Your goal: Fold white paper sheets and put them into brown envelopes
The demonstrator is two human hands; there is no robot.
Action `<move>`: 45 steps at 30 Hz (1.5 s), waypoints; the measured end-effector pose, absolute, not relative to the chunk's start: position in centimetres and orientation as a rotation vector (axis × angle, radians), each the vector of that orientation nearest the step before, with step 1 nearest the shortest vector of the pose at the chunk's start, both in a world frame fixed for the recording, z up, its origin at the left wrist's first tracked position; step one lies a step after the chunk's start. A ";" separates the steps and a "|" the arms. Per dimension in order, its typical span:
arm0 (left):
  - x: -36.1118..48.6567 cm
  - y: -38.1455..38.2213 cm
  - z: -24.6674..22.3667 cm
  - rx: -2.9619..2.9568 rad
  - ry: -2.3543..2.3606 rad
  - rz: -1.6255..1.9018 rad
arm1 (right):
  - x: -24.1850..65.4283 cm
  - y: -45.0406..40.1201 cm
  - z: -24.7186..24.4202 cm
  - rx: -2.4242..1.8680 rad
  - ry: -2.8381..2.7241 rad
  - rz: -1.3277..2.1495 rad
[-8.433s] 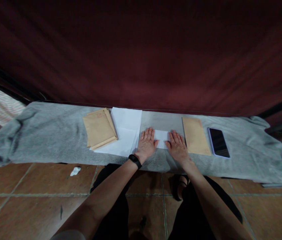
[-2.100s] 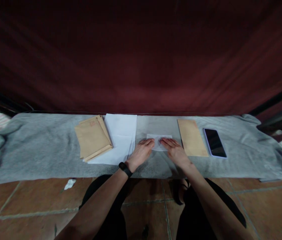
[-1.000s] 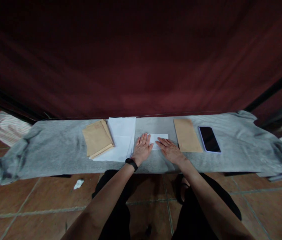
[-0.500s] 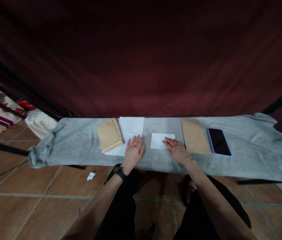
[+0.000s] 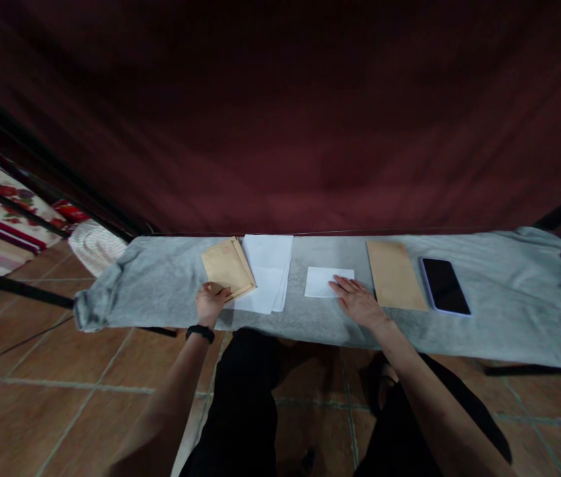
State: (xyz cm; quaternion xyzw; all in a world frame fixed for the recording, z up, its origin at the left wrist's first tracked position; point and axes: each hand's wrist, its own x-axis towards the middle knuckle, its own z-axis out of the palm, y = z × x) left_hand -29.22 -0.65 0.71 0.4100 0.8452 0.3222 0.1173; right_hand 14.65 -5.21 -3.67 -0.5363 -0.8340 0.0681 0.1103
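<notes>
My left hand [image 5: 210,303], with a dark band at the wrist, is at the near left corner of a small stack of brown envelopes [image 5: 227,262]. Its thumb lies over the top envelope and the fingers are bent round the corner, partly hidden. The stack overlaps white sheets of paper [image 5: 267,262] on its right. Further right, my right hand [image 5: 357,301] rests flat, fingers stretched out, on the right part of a small folded white paper [image 5: 317,281]. Beside that hand lies a single brown envelope [image 5: 397,275].
A phone [image 5: 444,285] with a pale purple edge lies right of the single envelope. Everything sits on a narrow bench covered with grey cloth [image 5: 136,285]. Behind it hangs a dark red curtain [image 5: 280,132]. Black metal bars [image 5: 16,287] stand at the left.
My left hand has moved left from the white sheets to the corner of the envelope stack. My right hand stays on the folded paper. The view has shifted slightly.
</notes>
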 end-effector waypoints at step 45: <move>-14.8 6.3 3.6 0.579 1.301 1.447 | 15.5 -4.7 -1.3 -1.618 -2.350 0.337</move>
